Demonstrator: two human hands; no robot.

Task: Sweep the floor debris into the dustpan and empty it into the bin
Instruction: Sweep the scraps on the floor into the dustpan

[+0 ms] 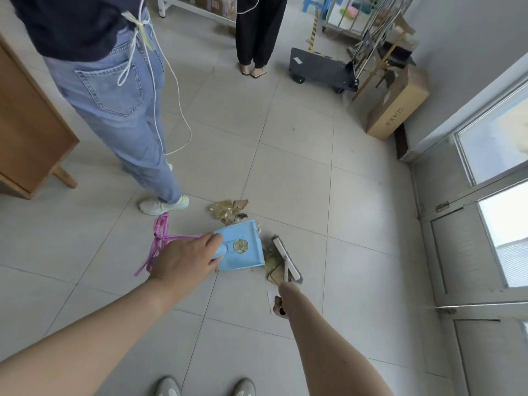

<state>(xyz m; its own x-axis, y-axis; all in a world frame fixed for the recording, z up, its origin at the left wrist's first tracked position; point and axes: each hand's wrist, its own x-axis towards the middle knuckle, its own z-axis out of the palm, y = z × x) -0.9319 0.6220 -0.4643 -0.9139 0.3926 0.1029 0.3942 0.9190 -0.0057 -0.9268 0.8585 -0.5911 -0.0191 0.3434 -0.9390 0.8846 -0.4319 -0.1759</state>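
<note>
A light blue dustpan lies on the tiled floor, its mouth turned right. My left hand grips its handle, from which pink ribbon strands hang. My right hand is shut on the thin handle of a small brush, whose bristled head rests at the dustpan's mouth. Brown and yellowish debris sits between brush and pan. A second heap of crumpled wrapper debris lies just beyond the dustpan's far edge. A small white paper scrap lies by my right hand. No bin is in sight.
A person in jeans stands close at the left, with a white cord dangling. Another person stands at the back. A wooden cabinet is far left, a black cart and cardboard box back right, glass doors right.
</note>
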